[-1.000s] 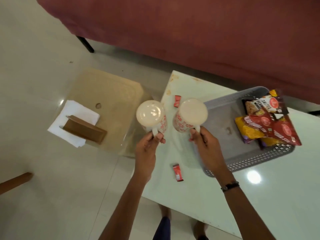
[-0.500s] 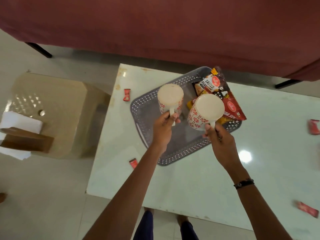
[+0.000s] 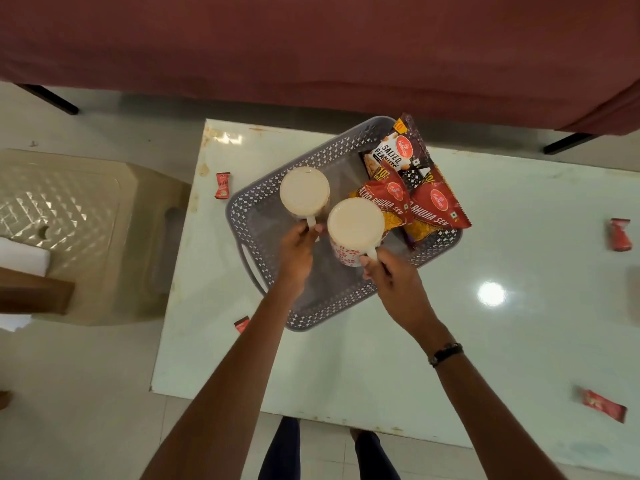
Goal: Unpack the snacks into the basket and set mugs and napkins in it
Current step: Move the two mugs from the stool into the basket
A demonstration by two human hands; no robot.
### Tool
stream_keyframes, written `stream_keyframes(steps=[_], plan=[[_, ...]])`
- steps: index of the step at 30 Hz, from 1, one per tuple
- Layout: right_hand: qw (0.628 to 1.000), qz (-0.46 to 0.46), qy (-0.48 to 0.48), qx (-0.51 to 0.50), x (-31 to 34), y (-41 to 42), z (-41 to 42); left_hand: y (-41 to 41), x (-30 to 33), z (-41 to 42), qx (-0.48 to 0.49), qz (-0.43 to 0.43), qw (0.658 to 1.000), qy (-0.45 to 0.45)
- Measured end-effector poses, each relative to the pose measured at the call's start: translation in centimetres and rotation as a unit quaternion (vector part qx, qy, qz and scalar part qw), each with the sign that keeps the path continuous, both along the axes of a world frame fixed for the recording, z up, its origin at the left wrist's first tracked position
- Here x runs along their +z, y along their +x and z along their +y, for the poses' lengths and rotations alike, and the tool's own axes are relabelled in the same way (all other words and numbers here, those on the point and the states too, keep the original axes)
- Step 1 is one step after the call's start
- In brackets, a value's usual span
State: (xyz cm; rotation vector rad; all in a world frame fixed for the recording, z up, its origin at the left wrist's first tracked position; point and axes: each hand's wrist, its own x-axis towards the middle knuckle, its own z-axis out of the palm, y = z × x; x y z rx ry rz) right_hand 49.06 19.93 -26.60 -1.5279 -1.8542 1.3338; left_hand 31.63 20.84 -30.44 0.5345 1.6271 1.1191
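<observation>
Above the grey basket (image 3: 258,216), the left hand (image 3: 298,251) is clamped on the handle of one mug (image 3: 304,192) and the right hand (image 3: 394,282) on the other mug (image 3: 355,223). Snack packets (image 3: 429,202) fill the basket's far end on the surface (image 3: 485,341).

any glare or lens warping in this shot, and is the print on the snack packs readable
Head view: a round lamp reflection glares off the glossy table, with a fainter glint near its far left corner. Wide-angle distortion bends the table's edges. The snack packs in the basket are sharp, "salted peanuts" legible. The wrapper at the right edge is smeared.
</observation>
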Motion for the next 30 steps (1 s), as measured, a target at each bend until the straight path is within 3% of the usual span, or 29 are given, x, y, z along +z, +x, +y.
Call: stream_keyframes(steps=[11, 16, 23, 30], plan=[[0.995, -0.035, -0.036, 0.084, -1.8, -0.8, 1.3, -0.5, -0.6, 0.8, -0.01, 0.044, 0.999, -0.001], [0.986, -0.101, -0.059, 0.118, -1.9, -1.3, 1.9, -0.5, -0.5, 0.7, -0.048, 0.086, 0.995, -0.023], [0.962, -0.153, -0.144, 0.176, -1.1, -1.6, 2.7, -0.5, -0.2, 1.0, -0.07, 0.122, 0.99, -0.027], [0.961, -0.162, -0.151, 0.169, -0.3, -2.0, 2.5, -0.7, 0.1, 0.6, -0.088, 0.128, 0.987, -0.044]])
